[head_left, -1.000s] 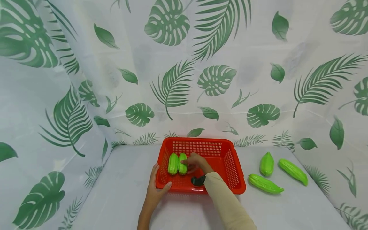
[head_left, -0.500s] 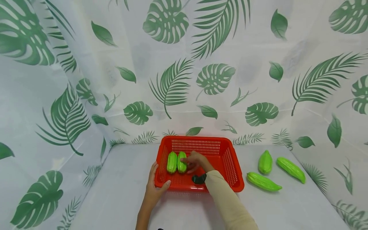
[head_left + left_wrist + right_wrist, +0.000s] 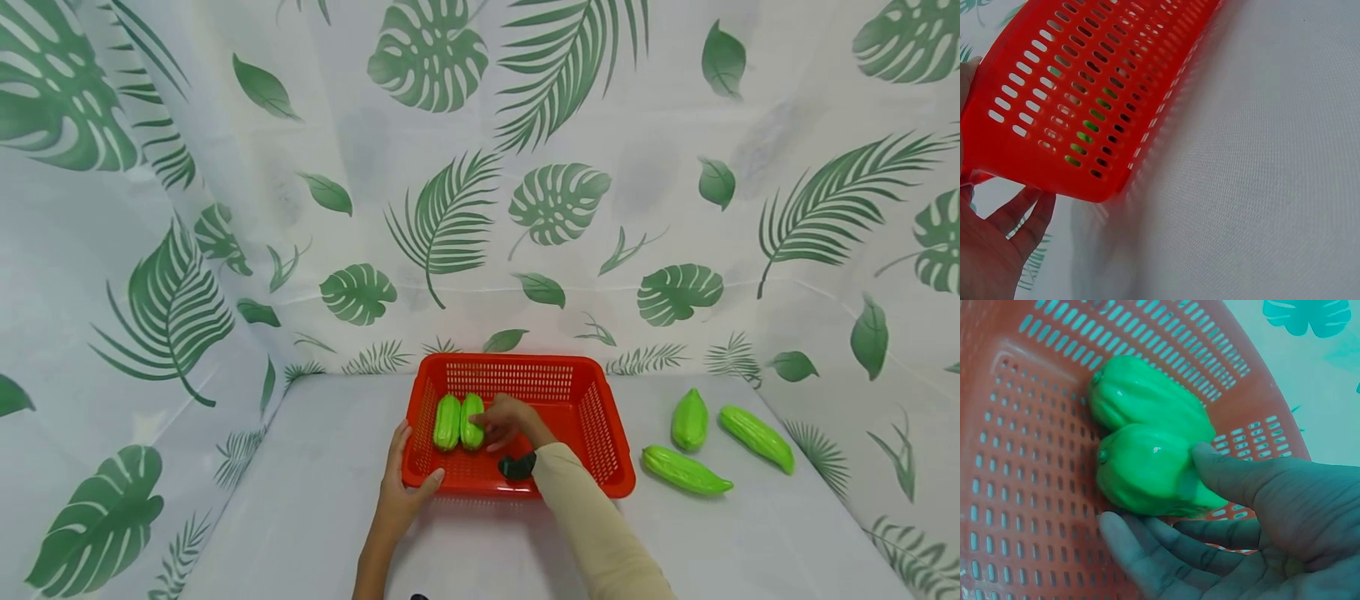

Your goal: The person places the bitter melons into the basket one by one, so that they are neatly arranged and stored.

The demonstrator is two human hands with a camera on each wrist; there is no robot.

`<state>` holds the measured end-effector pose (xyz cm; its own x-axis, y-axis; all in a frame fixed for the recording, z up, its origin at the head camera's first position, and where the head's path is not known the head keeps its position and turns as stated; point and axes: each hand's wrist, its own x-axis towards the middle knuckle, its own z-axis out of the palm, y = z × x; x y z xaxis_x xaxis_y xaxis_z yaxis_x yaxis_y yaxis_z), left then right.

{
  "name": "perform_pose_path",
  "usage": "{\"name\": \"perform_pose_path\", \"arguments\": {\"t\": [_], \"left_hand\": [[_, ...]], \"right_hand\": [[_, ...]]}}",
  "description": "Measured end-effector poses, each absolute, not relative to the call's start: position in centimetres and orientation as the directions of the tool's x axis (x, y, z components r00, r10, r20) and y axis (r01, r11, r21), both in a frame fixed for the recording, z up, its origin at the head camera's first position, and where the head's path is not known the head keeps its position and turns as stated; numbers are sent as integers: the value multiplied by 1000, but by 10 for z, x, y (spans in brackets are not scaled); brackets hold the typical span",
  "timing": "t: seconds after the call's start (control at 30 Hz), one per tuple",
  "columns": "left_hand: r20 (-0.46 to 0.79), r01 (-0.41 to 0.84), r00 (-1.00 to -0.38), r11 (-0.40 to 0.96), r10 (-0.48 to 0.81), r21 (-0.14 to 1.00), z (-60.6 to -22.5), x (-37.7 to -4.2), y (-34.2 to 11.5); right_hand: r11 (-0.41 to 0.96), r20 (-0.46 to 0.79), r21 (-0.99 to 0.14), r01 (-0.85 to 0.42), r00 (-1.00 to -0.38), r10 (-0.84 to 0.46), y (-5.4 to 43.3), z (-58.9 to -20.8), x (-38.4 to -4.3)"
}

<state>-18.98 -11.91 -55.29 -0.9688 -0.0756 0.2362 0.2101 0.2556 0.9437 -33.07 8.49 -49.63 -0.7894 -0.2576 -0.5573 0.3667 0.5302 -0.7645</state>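
A red plastic basket (image 3: 525,360) holds two bright green ribbed gourds lying side by side at its left end: the left gourd (image 3: 447,423) and the right gourd (image 3: 469,427). My left hand (image 3: 399,493) grips the basket's front left corner, with the thumb at the front rim and fingers along the left side. Inside the basket, my right hand (image 3: 512,419) holds the right gourd. In the right wrist view the thumb (image 3: 1225,472) rests on that gourd (image 3: 1147,465), and the other fingers lie along its side. The left wrist view shows the basket's perforated wall (image 3: 1085,81).
Right of the basket, several more green things lie on the white table (image 3: 315,500): an upright-pointing gourd (image 3: 690,419), a slanted gourd (image 3: 757,439) and a nearer gourd (image 3: 686,471). A leaf-patterned sheet (image 3: 480,208) rises behind and at both sides.
The whole head view has shifted slightly, moving everything a little left and up. Both hands and the gourds keep nearly the same positions relative to the basket.
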Motion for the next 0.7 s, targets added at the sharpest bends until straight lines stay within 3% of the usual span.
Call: {"name": "perform_pose_path", "arguments": {"t": [0.37,0.7], "left_hand": [[236,210,-969,248,-79,946,-553,-189,-117],[244,214,-966,266,-86,940,-551,-189,-117]], "right_hand": [[579,-517,-759,298,-816,-257,104,-482,-325],[406,-275,-908,105,-879,-389,148,-457,-311]]}}
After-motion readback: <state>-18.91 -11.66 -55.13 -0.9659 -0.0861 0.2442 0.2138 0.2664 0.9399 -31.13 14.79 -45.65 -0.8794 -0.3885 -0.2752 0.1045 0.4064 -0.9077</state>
